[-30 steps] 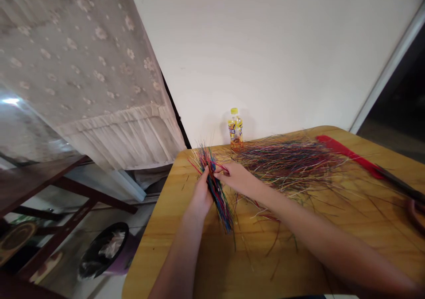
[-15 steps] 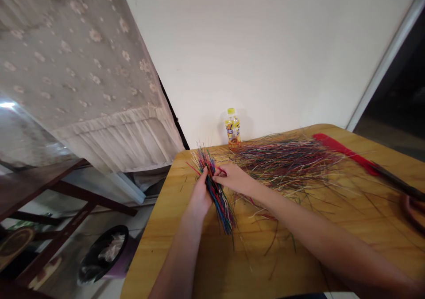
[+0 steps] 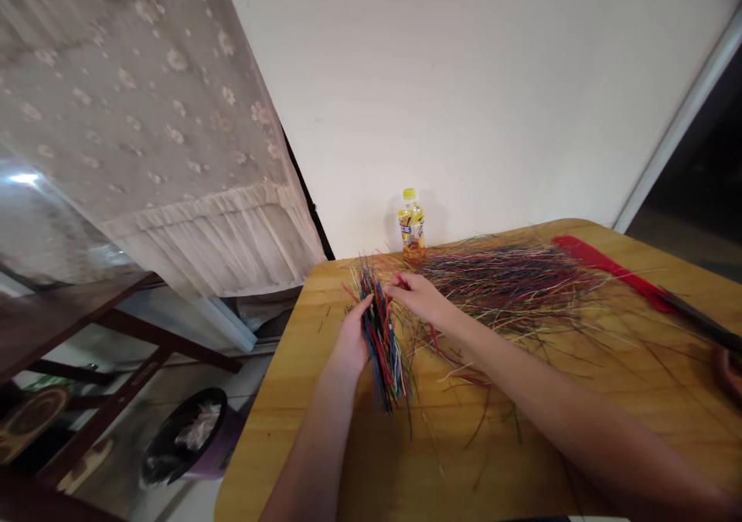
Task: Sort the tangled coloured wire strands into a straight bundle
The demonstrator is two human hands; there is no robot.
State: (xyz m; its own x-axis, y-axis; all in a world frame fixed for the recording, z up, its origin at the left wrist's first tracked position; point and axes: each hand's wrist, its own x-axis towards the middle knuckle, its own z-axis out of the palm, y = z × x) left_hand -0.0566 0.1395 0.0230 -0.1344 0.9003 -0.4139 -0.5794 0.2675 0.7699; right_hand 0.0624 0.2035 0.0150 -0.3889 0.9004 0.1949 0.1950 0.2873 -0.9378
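Observation:
My left hand is wrapped round a bundle of thin coloured strands, red, blue, green and yellow, held near the left edge of a yellow wooden table. The bundle points away from me, its far ends fanning out. My right hand reaches across and pinches at the bundle's upper part; its fingers are closed on a few strands. A big loose heap of the same coloured strands lies spread on the table beyond my right hand.
A small bottle with a yellow cap stands at the table's back edge by the white wall. A red comb-like tool lies at the right. A dark bin and wooden furniture stand on the floor at the left, beneath a curtain.
The bundle has been raised and turned more upright in my left hand. My right hand has moved up towards the bundle's far end.

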